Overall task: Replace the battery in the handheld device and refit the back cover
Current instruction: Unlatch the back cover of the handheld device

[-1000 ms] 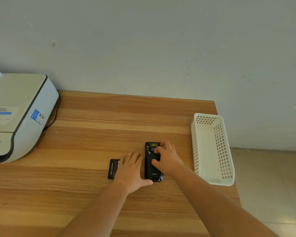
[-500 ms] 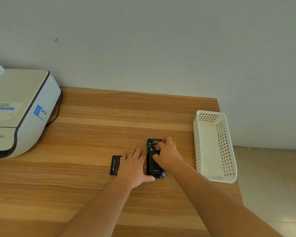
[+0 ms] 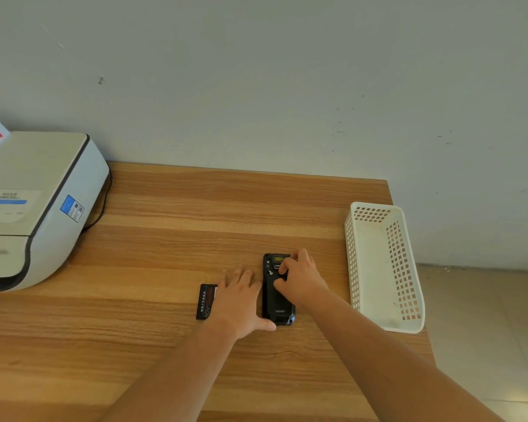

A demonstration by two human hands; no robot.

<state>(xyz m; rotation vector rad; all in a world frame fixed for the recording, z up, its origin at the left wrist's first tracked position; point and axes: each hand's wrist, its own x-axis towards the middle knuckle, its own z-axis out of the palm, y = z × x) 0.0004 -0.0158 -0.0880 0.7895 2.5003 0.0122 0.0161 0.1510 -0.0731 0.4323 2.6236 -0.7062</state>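
Observation:
A black handheld device [image 3: 276, 306] lies back side up on the wooden table [image 3: 171, 214], its back cover in place. My right hand [image 3: 302, 280] rests on its upper half with fingers curled, thumb and fingertips pressing on the cover near the top. My left hand [image 3: 241, 300] lies flat on the table beside the device's left edge, thumb against its lower corner. A loose black battery [image 3: 206, 301] with a red label lies just left of that hand, partly hidden under the fingers.
A white printer [image 3: 34, 208] with a black cable occupies the table's far left. A white perforated plastic basket [image 3: 381, 263] stands at the right edge, near the device. A grey wall runs behind; tiled floor shows to the right.
Both hands stay on the device and table in the same places. The view has shifted slightly; my right fingers have adjusted a little on the cover's top.

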